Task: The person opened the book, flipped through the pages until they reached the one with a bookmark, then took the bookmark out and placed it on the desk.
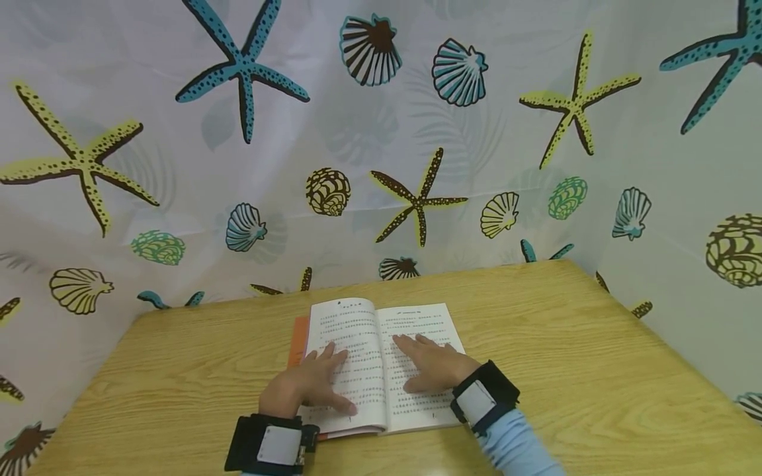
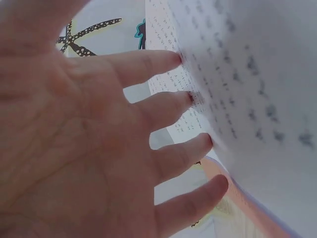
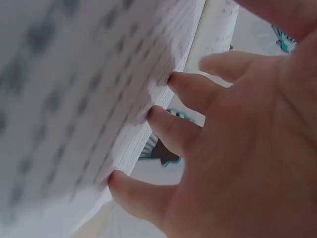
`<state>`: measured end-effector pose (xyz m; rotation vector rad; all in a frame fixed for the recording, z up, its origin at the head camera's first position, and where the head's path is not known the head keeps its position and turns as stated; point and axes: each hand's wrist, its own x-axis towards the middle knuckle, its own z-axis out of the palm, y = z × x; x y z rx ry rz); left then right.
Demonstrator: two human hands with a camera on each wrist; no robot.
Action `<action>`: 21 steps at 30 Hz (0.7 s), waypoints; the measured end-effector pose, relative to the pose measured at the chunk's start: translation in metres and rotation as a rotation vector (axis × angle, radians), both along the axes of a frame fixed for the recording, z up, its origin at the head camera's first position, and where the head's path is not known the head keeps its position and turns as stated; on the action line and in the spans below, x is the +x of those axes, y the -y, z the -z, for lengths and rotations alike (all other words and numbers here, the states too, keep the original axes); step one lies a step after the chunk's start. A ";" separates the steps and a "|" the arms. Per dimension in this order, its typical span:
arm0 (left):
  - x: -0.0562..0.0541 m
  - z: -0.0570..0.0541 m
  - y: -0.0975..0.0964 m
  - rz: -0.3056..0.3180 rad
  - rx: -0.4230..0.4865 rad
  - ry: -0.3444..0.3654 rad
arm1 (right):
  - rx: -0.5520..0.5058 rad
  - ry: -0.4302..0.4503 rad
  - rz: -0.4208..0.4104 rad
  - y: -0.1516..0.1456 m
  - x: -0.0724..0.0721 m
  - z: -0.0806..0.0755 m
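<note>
An open book (image 1: pixel 411 403) with printed text lies on the table, an orange cover edge (image 1: pixel 297 340) showing along its left side. On the left page rests my left hand (image 1: pixel 312 383), fingers spread and pointing up the page. My right hand (image 1: pixel 437 363) lies across the right page, its fingers reaching toward the spine. In the left wrist view, the fingertips of the left hand (image 2: pixel 89 134) touch the page (image 2: pixel 277 89). The right wrist view shows several fingertips of the right hand (image 3: pixel 233 139) against the printed page (image 3: pixel 74 99).
The wooden table (image 1: pixel 565 370) stretches to both sides of the book. Behind it and at the right hangs a pale curtain (image 1: pixel 381 132) printed with starfish and shells. Each wrist wears a black strap (image 1: pixel 247 443) with a pale block.
</note>
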<state>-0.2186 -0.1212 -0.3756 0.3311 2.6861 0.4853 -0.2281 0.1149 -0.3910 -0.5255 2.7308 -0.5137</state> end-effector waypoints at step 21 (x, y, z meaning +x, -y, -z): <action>-0.001 0.001 0.001 0.022 -0.025 0.005 | -0.022 0.013 0.218 -0.074 -0.022 0.006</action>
